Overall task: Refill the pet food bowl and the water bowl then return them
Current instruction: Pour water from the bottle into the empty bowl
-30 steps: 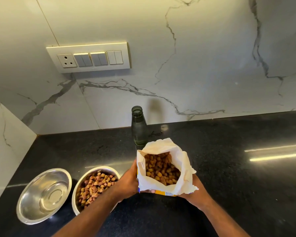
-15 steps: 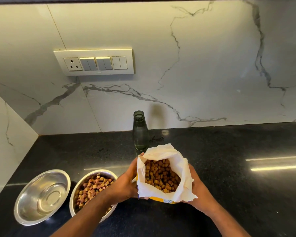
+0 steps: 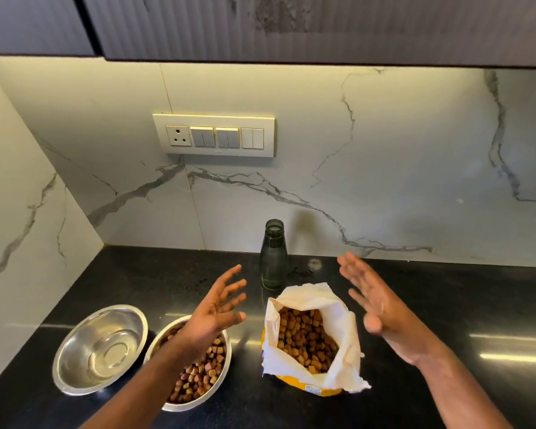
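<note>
While the open food bag (image 3: pixel 311 335) stands alone on the black counter (image 3: pixel 446 305), both grips are spread and hold nothing: left hand (image 3: pixel 212 314) above the kibble-filled bowl (image 3: pixel 195 366), right hand (image 3: pixel 375 305) beside the bag. The empty steel bowl (image 3: pixel 99 348) sits at the left, touching the kibble-filled bowl.

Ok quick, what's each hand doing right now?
Left hand: open, fingers spread, holding nothing.
Right hand: open, fingers straight, holding nothing.

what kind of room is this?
Most likely a home kitchen: a dark stone countertop under wall cabinets, a marble-look backsplash with a switch and socket panel, and an open kibble bag on the counter.
</note>
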Demonstrator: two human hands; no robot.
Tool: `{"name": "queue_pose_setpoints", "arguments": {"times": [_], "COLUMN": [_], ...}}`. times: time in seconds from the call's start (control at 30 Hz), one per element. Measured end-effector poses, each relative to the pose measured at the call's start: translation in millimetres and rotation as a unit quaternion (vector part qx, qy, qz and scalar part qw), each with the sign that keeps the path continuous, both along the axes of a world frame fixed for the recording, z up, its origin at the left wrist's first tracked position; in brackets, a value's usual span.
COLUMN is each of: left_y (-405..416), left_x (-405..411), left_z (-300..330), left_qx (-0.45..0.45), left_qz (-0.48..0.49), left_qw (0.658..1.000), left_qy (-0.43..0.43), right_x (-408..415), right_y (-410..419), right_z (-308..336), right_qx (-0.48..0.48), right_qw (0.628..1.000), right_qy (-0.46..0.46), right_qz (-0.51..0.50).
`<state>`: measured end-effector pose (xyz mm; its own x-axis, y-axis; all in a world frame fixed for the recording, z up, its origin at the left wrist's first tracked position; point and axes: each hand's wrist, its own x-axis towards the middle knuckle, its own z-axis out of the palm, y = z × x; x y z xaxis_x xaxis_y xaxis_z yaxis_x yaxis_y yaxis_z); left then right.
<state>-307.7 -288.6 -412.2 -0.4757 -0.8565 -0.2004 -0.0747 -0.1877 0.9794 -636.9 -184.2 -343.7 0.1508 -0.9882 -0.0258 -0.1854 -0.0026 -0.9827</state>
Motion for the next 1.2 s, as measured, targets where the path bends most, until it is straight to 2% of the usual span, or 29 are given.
{"name": "queue_pose_setpoints", "arguments": {"times": [0.17, 0.47, 0.73, 1.2], "left_y": [-7, -25, -48, -36], "left_x": [-4, -7, -14, -6], "left_z": [0, -10, -19, -10], "left_qx": [-0.023, -0.030, -0.043, -0.045], "left_qz": [0.063, 0.185, 0.207, 0.214], "left_qw": [0.998, 0.982, 0.976, 0.973], "left_qy": [0.012, -0.006, -0.058, -0.075], "right_x": [21, 57, 63, 69], "right_y": [-75, -180, -213, -218], "right_z": [-1, -67, -97, -102], "right_qx": [0.008, 0.074, 0.109, 0.043], "right_qw": [0.999, 0.992, 0.989, 0.984], "right_qy": [0.024, 0.080, 0.089, 0.169], "right_qz": [-0.045, -0.058, -0.038, -0.047]}}
